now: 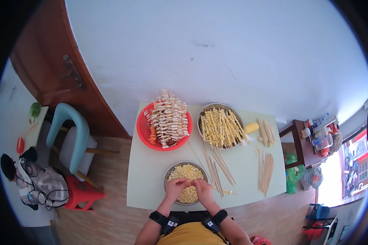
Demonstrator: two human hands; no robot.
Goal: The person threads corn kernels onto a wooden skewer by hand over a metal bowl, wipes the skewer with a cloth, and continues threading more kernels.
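A metal bowl (167, 178) full of loose yellow corn kernels (186, 196) stands at the table's front edge. Over it, both hands meet with fingertips close together. My right hand (203, 191) pinches a thin wooden skewer (209, 186), which points off to the right. Just left of it, my left hand (177, 188) is closed at the fingertips; the small thing between them is too small to make out. Beside the right hand, a bit of corn (228, 192) shows near the table edge. Loose bare skewers (215, 173) lie right of the bowl.
Behind stand a red basin (141, 136) of white-piece skewers (169, 122) and a metal bowl (200, 122) of corn skewers (218, 126). Corn cobs (265, 132) and more bare skewers (265, 173) lie on the right. A blue chair (81, 130) and red stool (84, 196) stand left.
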